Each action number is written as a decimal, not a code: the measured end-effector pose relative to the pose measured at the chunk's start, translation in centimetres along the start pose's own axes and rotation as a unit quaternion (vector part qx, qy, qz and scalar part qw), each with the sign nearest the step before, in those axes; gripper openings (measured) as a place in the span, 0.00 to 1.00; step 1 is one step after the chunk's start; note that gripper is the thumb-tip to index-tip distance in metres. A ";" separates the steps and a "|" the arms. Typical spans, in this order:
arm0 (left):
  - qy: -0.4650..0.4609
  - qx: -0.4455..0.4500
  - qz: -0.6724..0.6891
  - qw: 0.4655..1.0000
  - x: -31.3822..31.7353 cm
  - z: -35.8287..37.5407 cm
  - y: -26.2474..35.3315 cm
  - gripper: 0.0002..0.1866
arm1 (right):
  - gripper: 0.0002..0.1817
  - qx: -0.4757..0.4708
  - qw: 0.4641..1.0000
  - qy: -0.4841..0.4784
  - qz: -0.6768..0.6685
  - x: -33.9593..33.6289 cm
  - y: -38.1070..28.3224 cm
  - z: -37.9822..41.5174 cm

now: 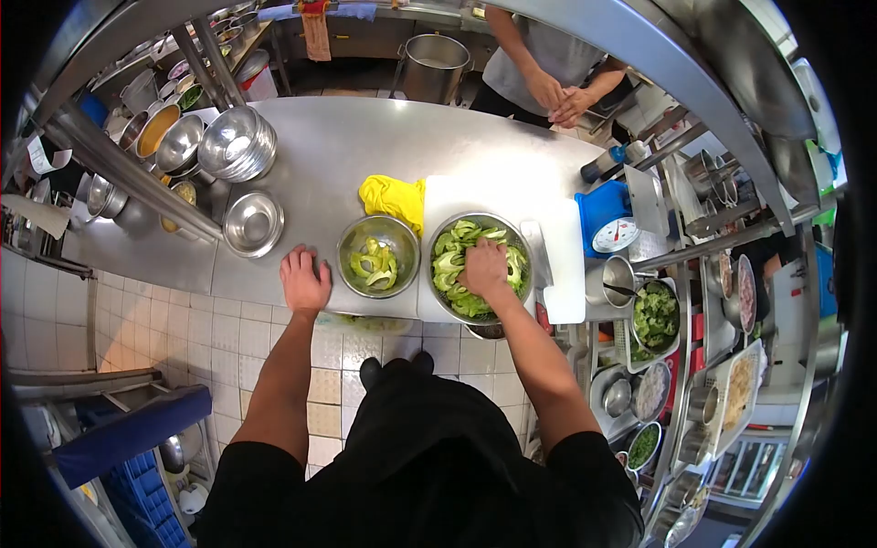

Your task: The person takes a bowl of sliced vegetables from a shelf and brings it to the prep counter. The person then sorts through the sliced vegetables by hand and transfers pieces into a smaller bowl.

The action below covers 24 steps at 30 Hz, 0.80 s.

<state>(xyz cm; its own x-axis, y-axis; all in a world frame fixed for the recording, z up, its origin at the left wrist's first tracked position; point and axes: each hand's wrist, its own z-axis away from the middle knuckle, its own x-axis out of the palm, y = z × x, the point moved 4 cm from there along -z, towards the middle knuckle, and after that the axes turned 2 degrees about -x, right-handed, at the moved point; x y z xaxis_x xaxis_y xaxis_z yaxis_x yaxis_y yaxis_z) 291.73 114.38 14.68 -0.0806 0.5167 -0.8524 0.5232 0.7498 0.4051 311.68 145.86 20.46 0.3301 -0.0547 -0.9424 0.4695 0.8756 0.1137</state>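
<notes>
My left hand (306, 279) lies flat on the front edge of the steel counter, fingers spread, holding nothing. Right of it stands a steel bowl (342, 265) with a few pale green vegetable slices (375, 263) at its bottom. My right hand (487, 268) reaches down into a second, fuller steel bowl (512, 309), its fingers curled into the green vegetable slices (449, 265); the fingertips are partly hidden. That bowl sits on a white cutting board (566, 247). Just right of the bowl lies a cleaver (537, 251).
A yellow cloth (391, 199) lies behind the bowls. Stacked steel bowls (237, 142) stand at the left, a blue scale (605, 219) at the right. Shelves with a tray of green vegetables (655, 315) line the right side. Across the counter, another person's hands (559, 99) are together.
</notes>
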 end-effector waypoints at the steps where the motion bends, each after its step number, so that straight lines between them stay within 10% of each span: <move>1: 0.003 0.002 0.000 1.000 -0.1 0.1 0.1 0.17 | 0.25 -0.008 1.000 0.002 -0.005 -0.2 0.1 0.2; 24: -0.003 -0.004 0.000 1.000 -0.2 0.2 0.1 0.16 | 0.32 -0.071 0.915 0.210 -0.337 -2.9 7.1 8.3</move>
<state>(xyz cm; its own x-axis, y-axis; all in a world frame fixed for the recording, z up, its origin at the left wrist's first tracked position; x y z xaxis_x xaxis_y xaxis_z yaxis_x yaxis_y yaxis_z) 291.93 114.27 14.78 -0.0747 0.5140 -0.8545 0.5156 0.7534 0.4081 320.86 148.26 26.60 -0.3529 -0.4424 -0.8245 0.3299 0.7658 -0.5521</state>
